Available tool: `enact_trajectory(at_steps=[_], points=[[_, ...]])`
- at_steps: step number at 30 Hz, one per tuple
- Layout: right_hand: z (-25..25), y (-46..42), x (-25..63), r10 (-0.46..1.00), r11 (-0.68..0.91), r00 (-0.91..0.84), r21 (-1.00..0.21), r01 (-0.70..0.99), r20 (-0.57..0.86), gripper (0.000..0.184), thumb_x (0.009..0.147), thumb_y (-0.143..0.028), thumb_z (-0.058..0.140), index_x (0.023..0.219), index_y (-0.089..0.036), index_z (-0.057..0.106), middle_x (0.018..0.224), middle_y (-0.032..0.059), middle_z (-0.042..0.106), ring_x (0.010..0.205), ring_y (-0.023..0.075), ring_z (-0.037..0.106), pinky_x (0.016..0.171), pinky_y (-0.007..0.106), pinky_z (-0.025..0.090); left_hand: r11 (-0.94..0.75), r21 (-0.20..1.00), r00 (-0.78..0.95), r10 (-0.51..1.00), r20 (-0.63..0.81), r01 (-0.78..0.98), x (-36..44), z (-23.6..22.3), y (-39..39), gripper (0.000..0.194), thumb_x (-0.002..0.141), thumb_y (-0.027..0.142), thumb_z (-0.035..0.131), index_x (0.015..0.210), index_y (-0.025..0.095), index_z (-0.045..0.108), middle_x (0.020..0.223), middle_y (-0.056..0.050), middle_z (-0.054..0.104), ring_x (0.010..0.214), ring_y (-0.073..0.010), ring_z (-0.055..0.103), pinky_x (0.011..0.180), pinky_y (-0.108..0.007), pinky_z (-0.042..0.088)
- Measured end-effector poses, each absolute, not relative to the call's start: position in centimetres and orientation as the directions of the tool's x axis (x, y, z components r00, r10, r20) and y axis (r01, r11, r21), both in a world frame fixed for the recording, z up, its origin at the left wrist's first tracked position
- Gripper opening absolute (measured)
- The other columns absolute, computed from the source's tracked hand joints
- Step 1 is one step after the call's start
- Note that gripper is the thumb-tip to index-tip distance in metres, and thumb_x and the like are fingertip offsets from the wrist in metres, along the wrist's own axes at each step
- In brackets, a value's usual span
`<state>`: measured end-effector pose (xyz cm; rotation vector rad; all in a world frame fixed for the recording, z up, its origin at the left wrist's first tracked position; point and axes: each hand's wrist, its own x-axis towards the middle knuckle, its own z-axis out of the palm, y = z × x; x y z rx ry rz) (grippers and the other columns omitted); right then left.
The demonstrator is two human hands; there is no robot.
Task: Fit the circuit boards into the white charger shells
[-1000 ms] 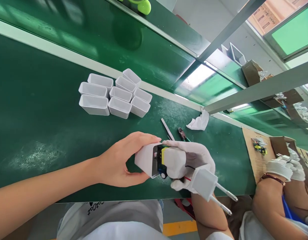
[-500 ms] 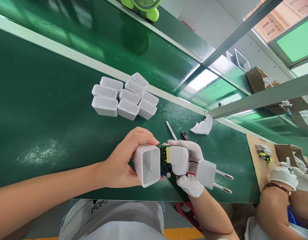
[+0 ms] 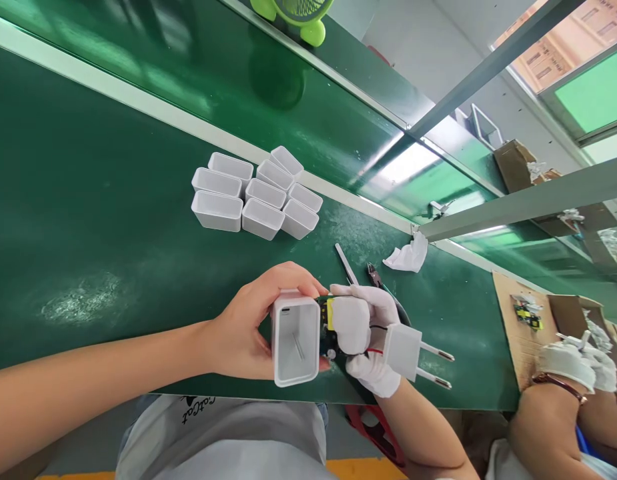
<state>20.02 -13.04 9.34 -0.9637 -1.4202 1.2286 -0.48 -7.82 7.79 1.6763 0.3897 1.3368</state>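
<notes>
My bare left hand (image 3: 248,327) is wrapped round a white plastic charger housing (image 3: 295,343), its open end tilted toward me. A slot shows in its inner wall. In my gloved right hand (image 3: 373,380) is a circuit board (image 3: 329,337) with a yellow-wrapped part, close beside the housing's right side. The glove's thumb lies across the board. Black and red wires run from the board to a white two-pin plug (image 3: 403,352), which hangs at the right of that hand. My left fingertips reach the board's near edge; whether they grip it I cannot tell.
Several white housings (image 3: 262,217) stand open end up toward the back. A white stick (image 3: 345,262), cutters (image 3: 375,275) and a crumpled white glove or cloth (image 3: 408,253) lie beyond my hands. At the right, a co-worker's gloved hands (image 3: 571,360) are near a cardboard sheet (image 3: 505,320) holding another board.
My left hand has turned the housing so its open end faces me more, showing the slot inside. The board and plug have shifted slightly left with my right hand.
</notes>
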Motion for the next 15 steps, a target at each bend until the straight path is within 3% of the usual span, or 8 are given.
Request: enact_trajectory(at_steps=[4, 8, 11, 15], points=[[9.35, -12.97, 20.05, 0.964, 0.186, -0.192, -0.982, -0.016, 0.186, 0.060, 0.082, -0.050, 0.082, 0.133, -0.033, 0.057, 0.130, 0.0094, 0.068, 0.088, 0.0227, 0.075, 0.070, 0.034, 0.065, -0.546, 0.792, 0.367, 0.703, 0.610, -0.271, -0.51, 7.98, -7.84, 0.064, 0.068, 0.020, 0.087, 0.120, 0.022, 0.051, 0.106, -0.007, 0.063, 0.096, -0.0216, 0.067, 0.077, -0.032, 0.062], [9.58, -12.65, 19.77, 0.958, 0.197, -0.205, -0.979, -0.046, 0.202, 0.059, 0.081, -0.049, 0.084, 0.130, -0.031, 0.057, 0.129, 0.0085, 0.069, 0.102, 0.0232, 0.074, 0.080, 0.034, 0.065, -0.522, 0.809, 0.374, 0.717, 0.588, -0.270, -0.51, 8.06, -7.94, 0.062, 0.068, 0.020, 0.086, 0.118, 0.023, 0.050, 0.098, -0.005, 0.063, 0.086, -0.0214, 0.067, 0.071, -0.034, 0.061], [9.80, -12.49, 19.70, 0.951, 0.228, -0.210, -0.974, -0.010, 0.225, 0.059, 0.077, -0.051, 0.086, 0.124, -0.029, 0.058, 0.123, 0.0105, 0.072, 0.101, 0.0259, 0.074, 0.080, 0.037, 0.065, -0.472, 0.835, 0.400, 0.733, 0.551, -0.284, -0.49, 8.08, -8.06, 0.063, 0.066, 0.018, 0.086, 0.118, 0.024, 0.049, 0.095, -0.004, 0.062, 0.085, -0.0223, 0.067, 0.067, -0.034, 0.060], [9.96, -12.52, 20.31, 0.949, 0.247, -0.207, -0.968, 0.029, 0.236, 0.060, 0.077, -0.054, 0.085, 0.126, -0.031, 0.058, 0.122, 0.0084, 0.072, 0.097, 0.0260, 0.075, 0.077, 0.036, 0.065, -0.404, 0.856, 0.437, 0.739, 0.513, -0.323, -0.31, 7.96, -8.17, 0.067, 0.067, 0.021, 0.089, 0.120, 0.026, 0.048, 0.108, -0.005, 0.060, 0.095, -0.0212, 0.066, 0.072, -0.031, 0.059]])
